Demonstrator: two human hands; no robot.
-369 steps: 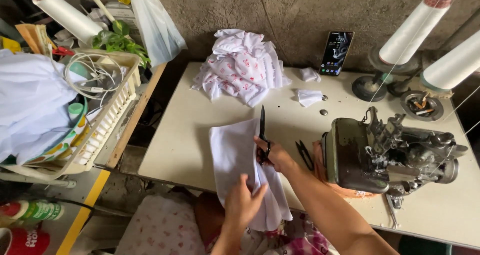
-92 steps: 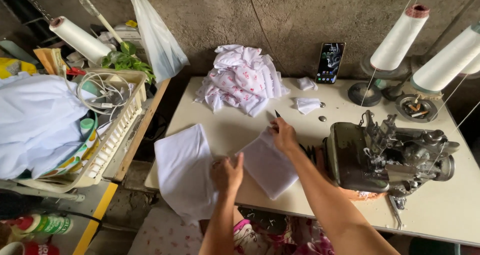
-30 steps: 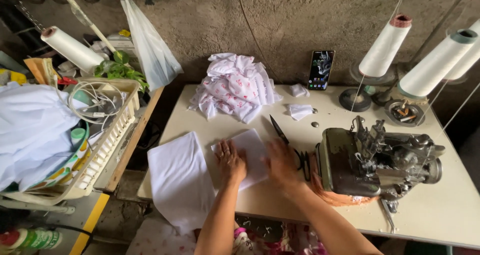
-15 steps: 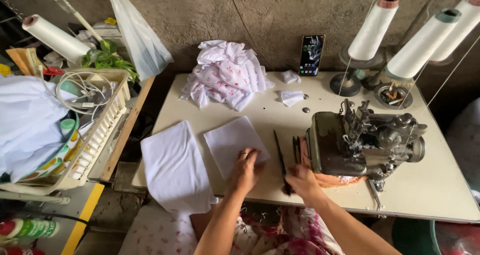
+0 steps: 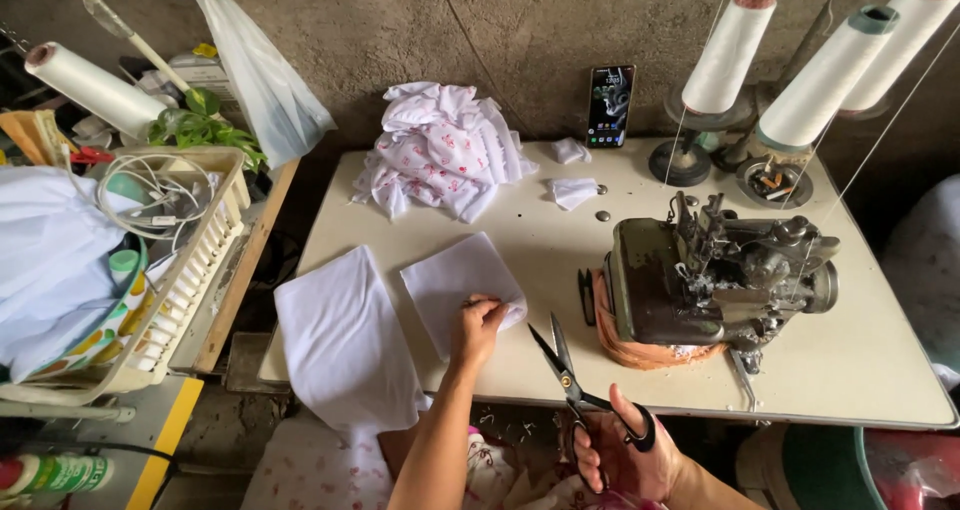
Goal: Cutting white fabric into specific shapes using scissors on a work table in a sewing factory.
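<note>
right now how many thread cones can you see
3. One cone stands behind the machine, a second cone to its right, and a third cone at the top right corner, partly cut off. More may be out of frame.

The left hand [image 5: 478, 327] is reaching forward from the bottom edge of the view, its bare forearm running up and slightly to the right. The palm is facing down, the fingers [image 5: 487, 303] are curling under and the knuckles are lifting. The right hand [image 5: 625, 457] is staying low, near the body, its wrist coming in from the lower right corner. Its fingers are closing in a grip, with the thumb pointing up and away from the body.
</note>
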